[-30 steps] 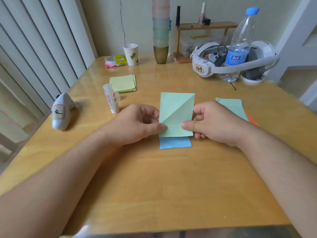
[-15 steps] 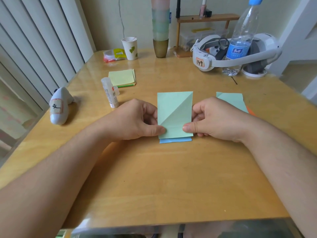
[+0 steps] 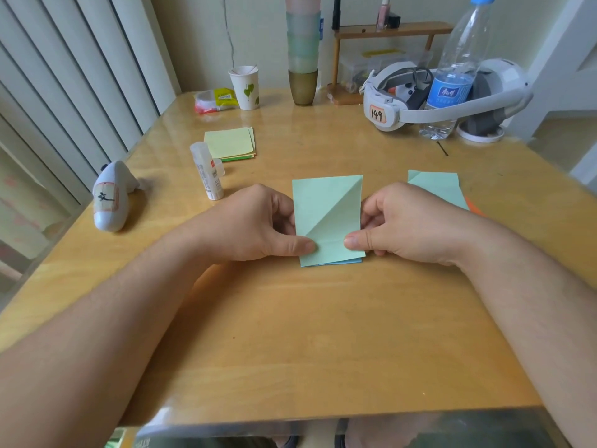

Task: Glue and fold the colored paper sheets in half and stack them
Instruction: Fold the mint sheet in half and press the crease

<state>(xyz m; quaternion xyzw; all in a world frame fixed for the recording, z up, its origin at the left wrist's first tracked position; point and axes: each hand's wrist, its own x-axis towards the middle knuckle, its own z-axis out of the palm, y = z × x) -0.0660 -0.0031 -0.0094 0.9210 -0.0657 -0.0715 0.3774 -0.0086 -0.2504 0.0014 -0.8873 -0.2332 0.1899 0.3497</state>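
A folded light-green paper sheet (image 3: 326,208) with a diagonal crease lies at the table's middle, almost covering a blue folded sheet (image 3: 350,262) whose edge peeks out below. My left hand (image 3: 255,224) pinches the green sheet's left edge, thumb on top. On the opposite edge my right hand (image 3: 407,221) pinches it the same way. An uncapped glue stick (image 3: 206,171) stands upright to the left. Behind it lies a pile of yellow sheets (image 3: 230,143). Another green sheet (image 3: 439,187) sits over an orange one (image 3: 473,206) on the right.
A white controller (image 3: 109,195) lies near the left edge. At the back stand a paper cup (image 3: 245,87), stacked plastic cups (image 3: 303,50), a white headset (image 3: 416,98), a water bottle (image 3: 452,66) and a small wooden shelf (image 3: 387,29).
Both hands slid the green sheet toward me over the blue one, so much less blue shows below it now.
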